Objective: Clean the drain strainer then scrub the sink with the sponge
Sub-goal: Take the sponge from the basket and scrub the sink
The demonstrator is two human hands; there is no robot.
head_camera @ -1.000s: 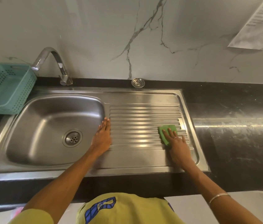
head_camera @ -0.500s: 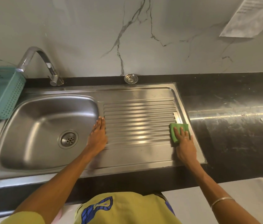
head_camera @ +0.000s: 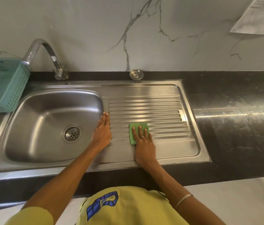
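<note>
Head view: two hands on one steel sink [head_camera: 144, 88]. Right hand [head_camera: 144, 143] presses one green sponge [head_camera: 137, 127] on the drainboard, fingers straight; left hand [head_camera: 102, 132] lies flat, fingers straight. One strainer [head_camera: 136, 74] sits behind, on the counter [head_camera: 225, 88].

Slid leftward across the ribbed drainboard [head_camera: 152, 111]: green sponge [head_camera: 138, 127] under the flat right hand [head_camera: 144, 143], off the drainboard's right edge, now near the left hand [head_camera: 102, 132].
</note>
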